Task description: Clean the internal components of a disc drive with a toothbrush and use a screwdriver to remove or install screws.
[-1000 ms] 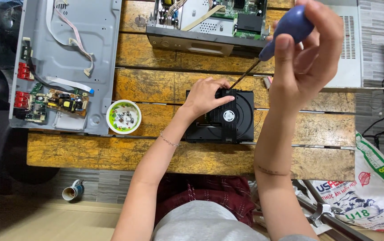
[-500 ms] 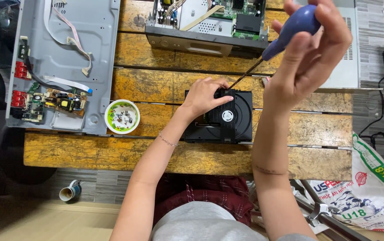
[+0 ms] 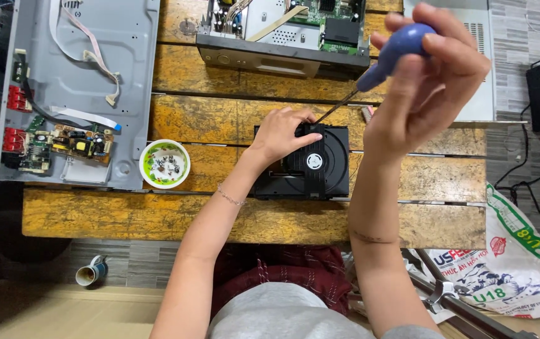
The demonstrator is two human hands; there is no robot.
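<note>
Two hands at work, both mine, over a wooden slat table [image 3: 119, 216].

Item: left hand [image 3: 282, 133]. Fingers curled down over the far left corner of a black disc drive [image 3: 314, 164], pressing on it and holding it in place.

Item: right hand [image 3: 430, 88]. Raised above the table on the right, fingers wrapped tightly around the blue handle of a screwdriver [image 3: 380, 66]. The thin shaft slants down and to the left, with its tip at the far edge of the drive, just beside my left fingertips. I cannot tell whether the tip sits in a screw.

Item: black disc drive. Lies flat at the middle of the table, near my body, with its round hub facing up.

Item: small round bowl [image 3: 164, 164], green and white, holding loose screws. Just left of the drive, touching the near right corner of the grey case.

Item: grey metal case [image 3: 94, 56], opened, on the far left of the table. Inside it are a circuit board [image 3: 72, 143], flat ribbon cables and red sockets along its left edge.

Item: second opened player [image 3: 282, 34], at the far middle, boards and wiring exposed.

Item: grey vented lid [image 3: 483, 63], far right, partly behind my right hand.

Item: printed sack [image 3: 515, 263], on the floor at the near right.

Item: small cup [image 3: 91, 271], lying on its side on the floor at the near left.
</note>
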